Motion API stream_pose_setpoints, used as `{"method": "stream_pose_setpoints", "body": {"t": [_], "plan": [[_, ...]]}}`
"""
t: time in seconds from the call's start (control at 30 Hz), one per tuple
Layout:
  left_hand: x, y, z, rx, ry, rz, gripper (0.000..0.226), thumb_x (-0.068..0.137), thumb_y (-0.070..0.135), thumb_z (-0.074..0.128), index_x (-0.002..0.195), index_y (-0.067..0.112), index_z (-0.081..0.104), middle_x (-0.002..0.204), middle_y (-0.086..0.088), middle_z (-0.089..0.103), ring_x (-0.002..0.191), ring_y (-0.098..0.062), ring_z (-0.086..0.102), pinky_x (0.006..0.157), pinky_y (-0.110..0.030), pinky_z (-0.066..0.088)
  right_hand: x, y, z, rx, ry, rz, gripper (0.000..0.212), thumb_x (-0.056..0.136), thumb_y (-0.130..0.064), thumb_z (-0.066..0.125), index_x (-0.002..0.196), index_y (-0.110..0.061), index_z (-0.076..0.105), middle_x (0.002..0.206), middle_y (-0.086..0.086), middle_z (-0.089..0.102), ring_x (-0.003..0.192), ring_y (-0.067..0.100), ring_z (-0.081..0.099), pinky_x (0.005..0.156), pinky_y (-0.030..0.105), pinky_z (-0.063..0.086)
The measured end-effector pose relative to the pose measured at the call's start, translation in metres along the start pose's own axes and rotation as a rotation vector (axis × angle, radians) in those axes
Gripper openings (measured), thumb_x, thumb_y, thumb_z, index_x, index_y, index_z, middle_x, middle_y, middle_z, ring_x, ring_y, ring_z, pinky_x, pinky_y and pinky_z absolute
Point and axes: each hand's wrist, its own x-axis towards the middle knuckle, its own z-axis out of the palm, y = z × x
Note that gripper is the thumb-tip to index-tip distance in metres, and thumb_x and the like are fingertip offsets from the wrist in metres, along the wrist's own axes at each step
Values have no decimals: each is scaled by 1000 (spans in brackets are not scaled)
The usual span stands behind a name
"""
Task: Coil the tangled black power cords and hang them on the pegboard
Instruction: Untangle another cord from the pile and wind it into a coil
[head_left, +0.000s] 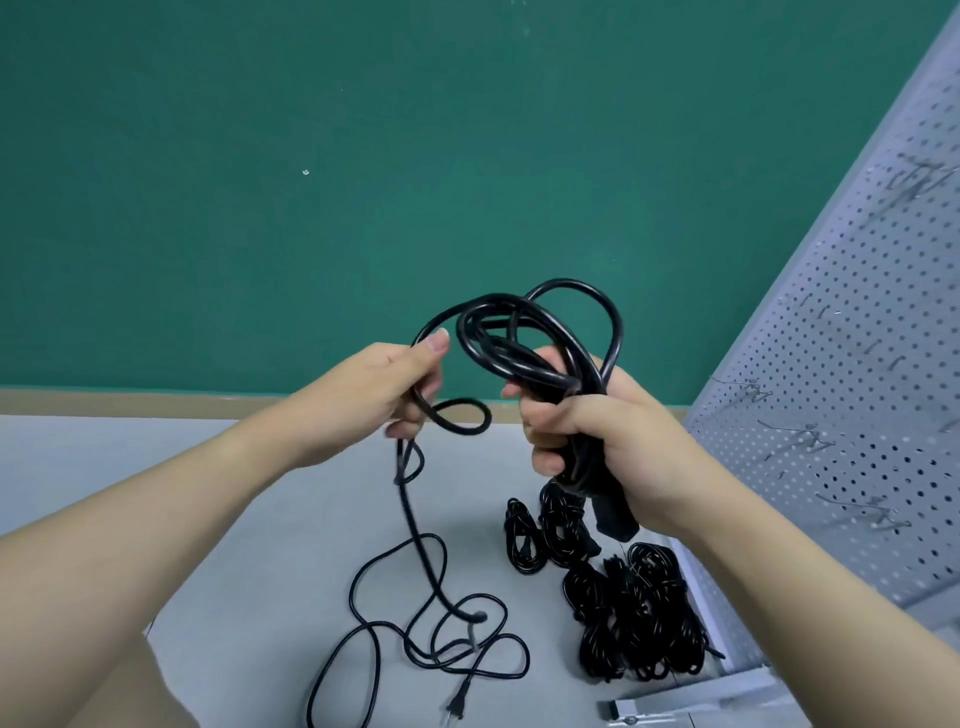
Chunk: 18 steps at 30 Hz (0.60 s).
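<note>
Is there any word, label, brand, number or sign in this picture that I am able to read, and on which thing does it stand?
There are none that can be read.
Cord held by the left hand and right hand: no print visible.
Plug on the floor: too small to show any marking.
Bundled cords: no labels visible.
Pegboard: only holes and hooks, blurred; no sign.

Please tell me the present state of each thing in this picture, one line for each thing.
left hand: pinches the cord's loose run.
right hand: grips the finished loops.
cord being coiled: partly coiled, its tail trailing on the floor.
plug: lying free on the floor.
coiled cords: bundled, piled on the floor.
pegboard hooks: bare.
</note>
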Motion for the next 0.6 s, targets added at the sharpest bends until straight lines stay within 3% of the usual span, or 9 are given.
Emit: {"method": "stream_pose_setpoints", "body": {"t": [0.07,0.13,0.2,0.37,0.47,0.6], "plan": [[3,-3,6,-227,42,12,55,97,60,58,68,16,44,66,-1,42,63,-21,47,66,-26,48,3,1,-1,-38,39,-15,20,74,-3,56,88,-15,63,65,-4,41,56,14,35,58,35,26],[6,0,13,-467,78,-22,45,100,46,57,71,15,43,68,-1,45,67,-21,54,69,-30,55,5,3,2,-30,81,-17,22,75,-4,57,96,-6,61,66,-3,41,56,14,35,58,35,27],[6,4,16,-585,75,-56,40,101,45,52,75,16,41,66,0,40,61,-20,50,66,-32,54,6,3,3,-13,148,-38,28,76,-6,57,103,-2,61,68,-2,43,55,14,38,57,34,28],[4,3,18,-579,95,-73,27,105,39,51,90,16,49,69,3,32,56,-15,28,54,-26,37,11,-3,-5,23,332,-151,25,77,-8,55,99,-12,66,67,-2,43,55,13,40,54,31,34],[4,4,20,-452,134,-65,21,108,30,47,94,17,53,65,5,26,52,-11,16,45,-20,20,11,-2,-6,-139,415,-131,12,86,-8,59,96,-15,61,66,-4,45,56,19,44,49,29,37],[-6,12,38,-340,-31,-104,26,111,29,40,92,15,52,61,5,23,48,-9,12,40,-17,17,13,6,1,-236,450,-104,23,99,2,52,93,-20,57,60,-5,47,54,21,44,45,26,40]]}}
